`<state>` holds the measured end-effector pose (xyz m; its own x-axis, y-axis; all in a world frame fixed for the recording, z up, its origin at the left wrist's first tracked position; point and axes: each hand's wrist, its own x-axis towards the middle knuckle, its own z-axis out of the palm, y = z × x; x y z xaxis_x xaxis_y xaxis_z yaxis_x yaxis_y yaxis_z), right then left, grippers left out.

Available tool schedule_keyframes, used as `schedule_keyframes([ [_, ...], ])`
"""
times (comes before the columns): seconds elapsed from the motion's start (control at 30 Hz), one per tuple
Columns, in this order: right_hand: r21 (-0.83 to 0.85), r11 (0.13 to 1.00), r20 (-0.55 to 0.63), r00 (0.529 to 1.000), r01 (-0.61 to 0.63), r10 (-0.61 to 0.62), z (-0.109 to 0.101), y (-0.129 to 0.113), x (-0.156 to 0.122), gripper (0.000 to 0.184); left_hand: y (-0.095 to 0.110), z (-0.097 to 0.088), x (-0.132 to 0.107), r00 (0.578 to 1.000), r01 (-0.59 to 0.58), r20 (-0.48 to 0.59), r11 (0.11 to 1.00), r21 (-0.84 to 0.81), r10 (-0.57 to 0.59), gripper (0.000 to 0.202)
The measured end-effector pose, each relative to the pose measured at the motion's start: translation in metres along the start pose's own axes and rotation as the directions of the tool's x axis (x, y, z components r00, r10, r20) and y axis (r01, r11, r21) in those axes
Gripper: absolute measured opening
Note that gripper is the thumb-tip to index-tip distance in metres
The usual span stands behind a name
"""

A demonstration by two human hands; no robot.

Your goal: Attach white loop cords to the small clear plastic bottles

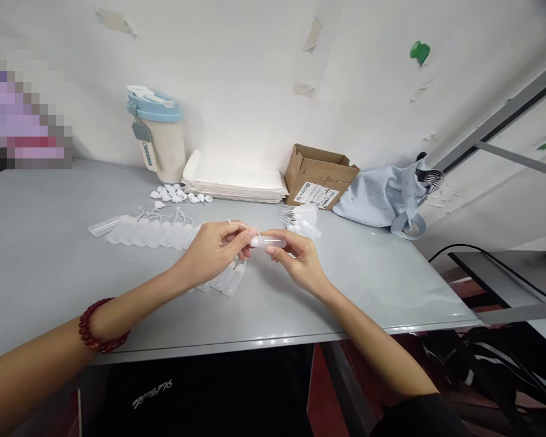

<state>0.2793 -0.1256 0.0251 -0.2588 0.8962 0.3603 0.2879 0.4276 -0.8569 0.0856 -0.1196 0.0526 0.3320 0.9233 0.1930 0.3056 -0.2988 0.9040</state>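
Observation:
Between my two hands, above the table, a small translucent plastic bottle (271,241) lies sideways. My right hand (298,258) is closed round its body, thumb below and fingers above. The thumb and fingers of my left hand (218,246) pinch its white neck end; whether they grip a separate cap is hidden. Behind my left hand a row of similar flat bottles (148,233) with thin white tails lies on the table. More of these bottles (229,279) lie beneath that hand. Beyond my right hand sits a small heap of bottles (304,218).
White caps (173,193) are heaped by a cream tumbler (166,142) with a blue lid. Along the wall stand a stack of white trays or sheets (236,182), an open cardboard box (318,176) and a light blue cloth bag (380,194). The grey table (368,303) ends close before me.

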Motion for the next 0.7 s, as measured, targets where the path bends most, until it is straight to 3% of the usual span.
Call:
schedule_keyframes([
  [0.27, -0.13, 0.99, -0.027, 0.997, 0.062, -0.066, -0.001, 0.0, -0.0009, 0.024, -0.003, -0.0053, 0.0035, 0.98, 0.05, 0.193, 0.998, -0.043, -0.041, 0.036],
  [0.43, -0.138, 0.99, -0.017, 0.999, 0.03, -0.032, -0.0005, -0.0014, -0.001, 0.024, -0.002, -0.0034, 0.0022, 0.983, 0.0, 0.181, 0.999, -0.033, 0.006, 0.035],
  [0.57, -0.008, 0.995, 0.03, 0.995, -0.099, 0.099, -0.0024, -0.0027, 0.0002, 0.024, -0.0039, -0.0027, 0.0009, 0.982, -0.124, 0.156, 0.989, 0.086, 0.11, 0.033],
  [0.7, 0.124, 0.963, 0.11, 0.968, -0.24, 0.227, -0.0048, -0.0031, 0.0024, 0.029, -0.0095, -0.0022, 0.0007, 0.949, -0.299, 0.167, 0.929, 0.217, 0.267, 0.033],
])
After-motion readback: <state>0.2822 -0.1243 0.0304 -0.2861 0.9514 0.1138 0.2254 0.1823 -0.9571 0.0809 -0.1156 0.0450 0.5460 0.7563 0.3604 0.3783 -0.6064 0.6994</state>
